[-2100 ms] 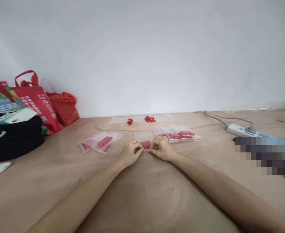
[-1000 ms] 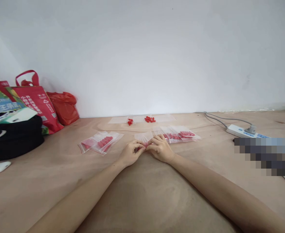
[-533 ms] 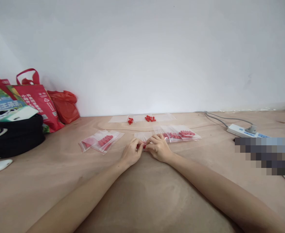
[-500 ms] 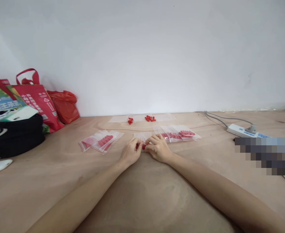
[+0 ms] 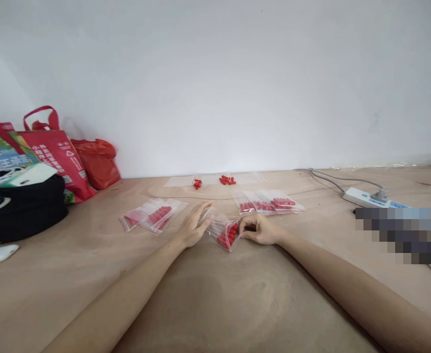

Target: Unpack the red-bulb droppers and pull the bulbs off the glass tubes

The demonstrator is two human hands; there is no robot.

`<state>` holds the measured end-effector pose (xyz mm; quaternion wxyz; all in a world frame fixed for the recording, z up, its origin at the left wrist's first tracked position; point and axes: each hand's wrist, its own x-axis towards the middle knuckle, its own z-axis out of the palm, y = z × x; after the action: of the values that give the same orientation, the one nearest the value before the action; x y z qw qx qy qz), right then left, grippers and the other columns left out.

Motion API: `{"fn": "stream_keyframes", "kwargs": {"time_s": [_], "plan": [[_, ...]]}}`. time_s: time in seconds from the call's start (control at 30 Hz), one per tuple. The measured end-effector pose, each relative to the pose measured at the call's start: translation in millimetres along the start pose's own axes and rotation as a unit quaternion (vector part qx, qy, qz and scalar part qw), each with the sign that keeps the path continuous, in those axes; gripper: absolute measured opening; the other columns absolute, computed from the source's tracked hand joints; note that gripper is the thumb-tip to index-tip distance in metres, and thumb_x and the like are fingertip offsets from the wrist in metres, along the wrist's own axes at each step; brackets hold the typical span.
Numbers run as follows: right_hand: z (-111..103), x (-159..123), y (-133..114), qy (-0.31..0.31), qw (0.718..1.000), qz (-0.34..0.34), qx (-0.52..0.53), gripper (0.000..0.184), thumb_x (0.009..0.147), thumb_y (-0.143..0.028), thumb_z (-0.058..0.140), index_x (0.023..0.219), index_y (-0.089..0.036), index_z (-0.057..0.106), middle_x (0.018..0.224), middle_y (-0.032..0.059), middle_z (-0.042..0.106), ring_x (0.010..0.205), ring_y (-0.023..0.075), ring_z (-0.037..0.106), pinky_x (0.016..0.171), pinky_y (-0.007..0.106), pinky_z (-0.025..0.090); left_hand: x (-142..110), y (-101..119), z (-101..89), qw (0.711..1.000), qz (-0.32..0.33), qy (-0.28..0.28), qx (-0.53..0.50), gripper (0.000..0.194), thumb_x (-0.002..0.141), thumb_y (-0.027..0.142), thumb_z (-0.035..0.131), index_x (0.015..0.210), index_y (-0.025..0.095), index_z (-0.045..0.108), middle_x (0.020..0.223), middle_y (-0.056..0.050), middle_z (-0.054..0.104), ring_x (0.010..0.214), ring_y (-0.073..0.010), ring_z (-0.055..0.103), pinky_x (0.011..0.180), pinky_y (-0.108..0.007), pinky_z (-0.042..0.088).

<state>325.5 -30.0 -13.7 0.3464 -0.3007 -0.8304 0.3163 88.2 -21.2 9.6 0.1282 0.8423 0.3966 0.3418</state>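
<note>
Clear bag (image 5: 223, 231), edge hidden by right hand (image 5: 260, 230), black pouch (image 5: 35, 210) cropped

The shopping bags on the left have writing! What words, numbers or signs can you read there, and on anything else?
"王承": green-and-blue panel; the rest is blurred.
"小": red panel; the other white characters are too blurred to read surely.
A triangle sign, no word: also on the red panel.
Power strip: no writing I can make out.
Clear bag by the hands: none I can make out.
</note>
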Motion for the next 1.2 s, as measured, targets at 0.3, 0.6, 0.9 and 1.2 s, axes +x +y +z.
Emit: {"fn": "stream_keyframes", "kwargs": {"time_s": [0.3, 0.6, 0.9, 1.2], "plan": [[-4.0, -1.9, 3.1, 0.105, 0.993, 0.039, -0.039, 0.018, 0.075, -0.032, 0.055, 0.071, -0.018, 0.066, 0.075, 0.0038, 0.06, 0.073, 0.0137, 0.055, 0.068, 0.028, 0.044, -13.3, 4.4, -5.1, 0.987, 0.009, -0.16, 0.032, 0.053, 0.074, 0.039, 0.056, 0.123, 0.023, 0.041, 0.125, -0.008, 0.048, 0.114, -0.0242, 0.044, 0.095, -0.041, 0.034], [12.8, 2.4, -26.0, 0.045, 0.989, -0.003, -0.138, 0.027, 0.072, -0.033, 0.061, 0.095, -0.02, 0.063, 0.083, 0.0033, 0.059, 0.077, 0.0134, 0.051, 0.071, 0.027, 0.041, -32.6, 11.5, -12.3, 0.991, 0.008, -0.093, 0.097, 0.039, 0.078, 0.036, 0.051, 0.113, 0.021, 0.049, 0.107, -0.007, 0.059, 0.097, -0.0211, 0.054, 0.088, -0.037, 0.04], [10.7, 8.0, -28.4, -0.026, 0.992, -0.003, -0.122, 0.039, 0.06, -0.035, 0.069, 0.096, -0.023, 0.062, 0.087, 0.0004, 0.06, 0.079, 0.0146, 0.053, 0.068, 0.025, 0.04, -37.9, 12.0, -14.8, 0.99, 0.024, -0.053, 0.13, 0.033, 0.078, 0.034, 0.049, 0.107, 0.019, 0.052, 0.095, -0.005, 0.062, 0.083, -0.0186, 0.056, 0.077, -0.032, 0.043], [28.7, 10.1, -31.0, 0.045, 0.991, 0.042, -0.121, 0.016, 0.062, -0.015, 0.055, 0.077, -0.018, 0.054, 0.064, -0.0047, 0.051, 0.055, 0.0068, 0.043, 0.053, 0.019, 0.035, -35.1, 14.1, -16.1, 0.992, 0.029, -0.058, 0.108, 0.026, 0.077, 0.033, 0.051, 0.098, 0.019, 0.057, 0.083, -0.004, 0.06, 0.076, -0.0162, 0.055, 0.069, -0.028, 0.044]]}}
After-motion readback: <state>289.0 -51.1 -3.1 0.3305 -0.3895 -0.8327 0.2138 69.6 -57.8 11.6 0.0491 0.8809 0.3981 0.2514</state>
